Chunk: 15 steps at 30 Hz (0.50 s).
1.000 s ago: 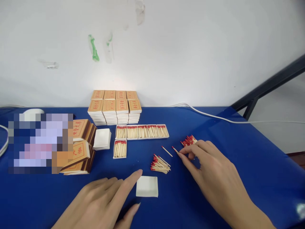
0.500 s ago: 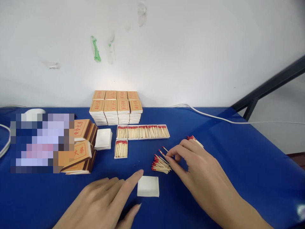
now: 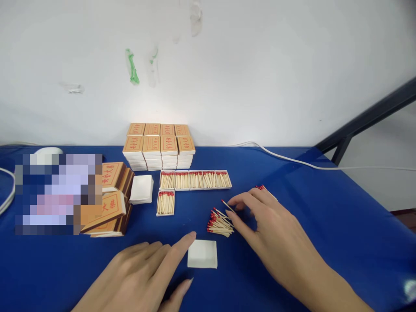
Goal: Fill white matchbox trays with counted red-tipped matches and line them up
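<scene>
My left hand lies open near the front, forefinger stretched to the upper left corner of a white matchbox tray with no matches in it. Its thumb is apart, lower down. My right hand hovers at the right edge of a small pile of red-tipped matches. Thumb and forefinger are parted around a single match and do not grip it. The palm and other fingers are hidden from above. Behind my right hand, more matches peek out.
Several trays filled with matches form a row, with another filled tray in front. White trays are stacked left of them. Closed matchboxes stand by the wall; orange sleeves lie left. A white cable crosses the back.
My right thumb and forefinger have parted from a pinch on a match, and that match is no longer between their tips. My left hand and the white tray have stayed put.
</scene>
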{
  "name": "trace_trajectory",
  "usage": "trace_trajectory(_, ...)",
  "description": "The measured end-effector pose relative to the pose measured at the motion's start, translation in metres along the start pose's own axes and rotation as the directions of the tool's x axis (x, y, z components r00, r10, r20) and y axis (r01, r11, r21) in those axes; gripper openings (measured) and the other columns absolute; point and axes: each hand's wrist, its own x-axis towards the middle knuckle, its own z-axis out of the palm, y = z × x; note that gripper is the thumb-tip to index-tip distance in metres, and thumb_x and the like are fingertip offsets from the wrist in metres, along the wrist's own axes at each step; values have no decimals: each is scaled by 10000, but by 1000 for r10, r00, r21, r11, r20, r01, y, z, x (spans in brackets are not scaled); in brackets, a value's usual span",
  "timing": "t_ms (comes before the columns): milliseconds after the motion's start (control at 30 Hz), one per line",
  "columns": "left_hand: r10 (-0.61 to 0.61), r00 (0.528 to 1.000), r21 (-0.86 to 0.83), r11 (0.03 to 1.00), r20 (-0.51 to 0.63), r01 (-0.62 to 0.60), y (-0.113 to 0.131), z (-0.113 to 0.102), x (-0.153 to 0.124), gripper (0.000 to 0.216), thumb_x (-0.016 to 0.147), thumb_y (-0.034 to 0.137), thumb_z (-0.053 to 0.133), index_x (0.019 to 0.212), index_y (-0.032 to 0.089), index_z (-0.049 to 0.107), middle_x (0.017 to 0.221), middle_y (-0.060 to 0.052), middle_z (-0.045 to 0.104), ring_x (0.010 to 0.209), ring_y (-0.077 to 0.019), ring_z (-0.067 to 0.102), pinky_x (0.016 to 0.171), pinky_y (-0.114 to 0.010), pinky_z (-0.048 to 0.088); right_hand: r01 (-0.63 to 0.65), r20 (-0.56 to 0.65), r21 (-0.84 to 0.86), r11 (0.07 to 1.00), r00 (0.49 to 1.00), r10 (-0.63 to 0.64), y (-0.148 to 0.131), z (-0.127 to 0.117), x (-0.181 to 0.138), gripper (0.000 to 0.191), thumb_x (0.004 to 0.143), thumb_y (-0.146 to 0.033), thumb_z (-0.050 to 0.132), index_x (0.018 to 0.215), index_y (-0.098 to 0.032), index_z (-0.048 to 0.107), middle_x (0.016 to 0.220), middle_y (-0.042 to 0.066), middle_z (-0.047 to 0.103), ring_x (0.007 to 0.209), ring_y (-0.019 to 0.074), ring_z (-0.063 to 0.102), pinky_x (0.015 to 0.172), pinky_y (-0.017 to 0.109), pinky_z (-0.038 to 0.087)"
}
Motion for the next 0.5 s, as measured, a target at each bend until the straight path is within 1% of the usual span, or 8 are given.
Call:
trace_trajectory(67, 3, 1000, -1, 1000, 9, -3, 0, 0, 1, 463, 1275, 463, 279, 1472, 203, 609, 879, 20, 877, 686, -198, 861, 619, -312, 664, -4, 12, 37, 999, 1000, 3, -5, 3, -4, 107, 1135, -309, 632, 1109, -262, 725, 1097, 65, 754, 922, 255, 765, 699, 377, 601)
trace_trajectory(133, 5, 1000, 6, 1000, 7, -5, 0, 0, 1, 470, 1274, 470, 272, 1472, 202, 603, 866, 17, 872, 678, -201, 859, 609, -312, 662, -11, 5, 64, 998, 1000, 11, -11, 4, -7, 152, 1156, -351, 608, 1093, -262, 714, 1082, 69, 753, 893, 243, 763, 692, 366, 608)
trace_trajectory(200, 8, 1000, 20, 1000, 10, -8, 0, 0, 1, 476, 1272, 478, 267, 1479, 204, 598, 873, 10, 875, 690, -209, 865, 610, -317, 664, -11, -3, 81, 997, 1000, 11, -18, 4, -11, 189, 1148, -427, 640, 1083, -263, 706, 1070, 74, 748, 895, 248, 764, 693, 367, 619)
trace_trajectory(267, 16, 1000, 29, 999, 15, -16, 0, 0, 0, 469, 1272, 473, 266, 1474, 204, 592, 881, 7, 878, 708, -215, 872, 616, -326, 671, -11, 6, 94, 995, 1000, 10, -23, 3, -13, 196, 1109, -458, 709, 1100, -263, 698, 1087, 75, 737, 909, 257, 767, 678, 371, 631)
trace_trajectory(367, 23, 1000, 26, 999, 21, -23, 1, 1, -1, 461, 1271, 463, 263, 1471, 195, 580, 872, 6, 872, 694, -215, 866, 619, -334, 676, -9, 43, 116, 993, 999, 4, -26, 4, -16, 176, 1061, -384, 777, 1132, -256, 679, 1148, 77, 714, 933, 259, 771, 660, 375, 649)
trace_trajectory(500, 13, 999, 2, 1000, 30, -13, 2, 2, 0, 454, 1277, 444, 249, 1487, 188, 560, 844, 28, 854, 653, -196, 845, 600, -329, 661, 18, 88, 171, 985, 996, -33, -28, 5, -17, 176, 1056, -262, 776, 1186, -248, 659, 1201, 74, 685, 930, 233, 771, 733, 389, 688)
